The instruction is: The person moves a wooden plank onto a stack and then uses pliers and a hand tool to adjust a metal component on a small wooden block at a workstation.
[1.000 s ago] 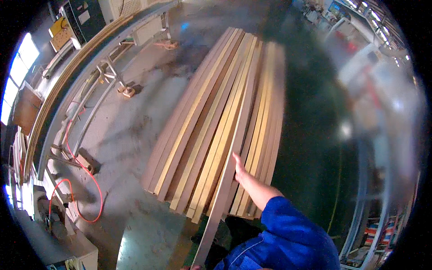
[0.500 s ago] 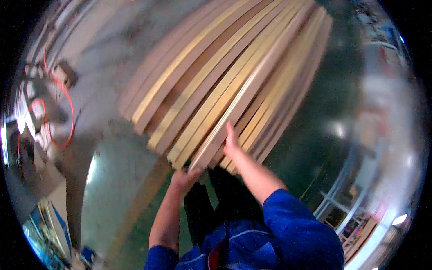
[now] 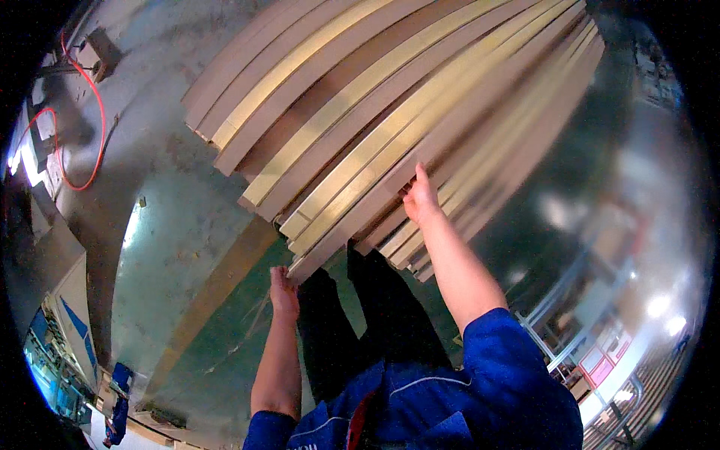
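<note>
A view from a head camera looking down at a person in a blue work jacket (image 3: pixel 450 390) and dark trousers, standing at the near end of a stack of long wooden slats (image 3: pixel 390 120). The slats are pale and tan, lie side by side and in layers, and run away from the person toward the upper right of the picture; their cut ends face the person. The right hand (image 3: pixel 420 199) rests on top of the stack near its end, fingers stretched along one slat, palm down, not closed around anything. The left hand (image 3: pixel 283 289) is lower, at the end of the longest slat (image 3: pixel 352 225), which sticks out toward the person past the others; the fingers touch its tip, but whether they are closed around it cannot be told. Below the stack lies a worn green and grey workshop floor (image 3: pixel 180 247). At the upper left an orange-red hose (image 3: pixel 96 142) curls across the floor beside some machinery (image 3: pixel 45 120). The right side of the picture is blurred.
</note>
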The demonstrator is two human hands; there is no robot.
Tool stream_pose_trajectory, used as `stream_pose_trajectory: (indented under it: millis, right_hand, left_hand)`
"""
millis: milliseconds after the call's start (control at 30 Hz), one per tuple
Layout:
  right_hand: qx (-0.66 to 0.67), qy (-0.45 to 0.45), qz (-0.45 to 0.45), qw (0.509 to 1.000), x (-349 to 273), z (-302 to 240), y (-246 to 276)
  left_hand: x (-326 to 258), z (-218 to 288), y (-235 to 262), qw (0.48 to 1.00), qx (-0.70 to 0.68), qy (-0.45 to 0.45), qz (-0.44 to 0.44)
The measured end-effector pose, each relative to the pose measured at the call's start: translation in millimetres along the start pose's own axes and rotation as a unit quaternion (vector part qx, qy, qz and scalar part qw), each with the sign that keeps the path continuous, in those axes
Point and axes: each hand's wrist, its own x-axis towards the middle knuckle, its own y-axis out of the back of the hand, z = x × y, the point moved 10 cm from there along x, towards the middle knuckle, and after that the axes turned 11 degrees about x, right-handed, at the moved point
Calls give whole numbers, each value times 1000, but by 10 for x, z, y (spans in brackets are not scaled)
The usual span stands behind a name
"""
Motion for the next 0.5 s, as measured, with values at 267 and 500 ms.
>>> stream_pose_trajectory:
  millis: [267,500]
  right_hand:
    - [7,-3,50,999,-75,63,-178]
    - [-33,11,66,997,150,-342,-272]
  left_hand:
    - [278,234,-524,988,-113,83,-58]
    - [205,510,-1043,976,-188,63,-90]
